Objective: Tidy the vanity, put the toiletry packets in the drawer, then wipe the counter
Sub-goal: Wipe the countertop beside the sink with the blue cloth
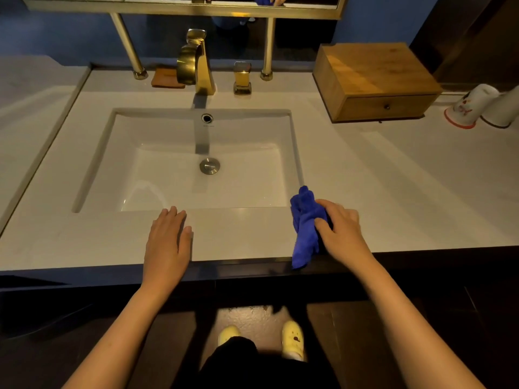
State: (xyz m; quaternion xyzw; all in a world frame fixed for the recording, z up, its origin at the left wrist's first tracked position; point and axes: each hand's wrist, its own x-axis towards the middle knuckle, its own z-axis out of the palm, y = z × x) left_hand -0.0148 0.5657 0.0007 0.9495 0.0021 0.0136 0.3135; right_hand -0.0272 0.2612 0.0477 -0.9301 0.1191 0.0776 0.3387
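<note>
Nearest, two pale yellow slippers [292, 342] stand on the speckled floor [252, 315] below the dark front edge of the desk [238, 237].

The left hand [167, 242] lies flat, palm down, on the near strip of the white desk, fingers together and extended toward the basin's near rim; it holds nothing.

The right hand [341, 230] is on the desk to the right of the basin's near right corner, fingers curled around a bunched blue cloth [304, 226]. The cloth is pressed to the surface; its lower end hangs over the near edge of the desk, and its upper end reaches toward the basin corner.

Beyond the hands, a rectangular white sink [157, 175] is set under the desk, with a round metal drain stopper [209, 165] at centre and an overflow hole [207, 118] in the far wall.

Farther back, a gold faucet [196, 63] stands behind the sink, a separate gold handle [242, 78] just right of it, and a brown soap dish [167, 78] just left of it.

At far right, a wooden box with a drawer [387, 107] sits on the desk; the drawer is closed. No toiletry packets are visible on the surface. Right of the box, two white cups [471, 105] stand inverted.

A gold-framed mirror [182, 8] on two posts spans the far wall.
</note>
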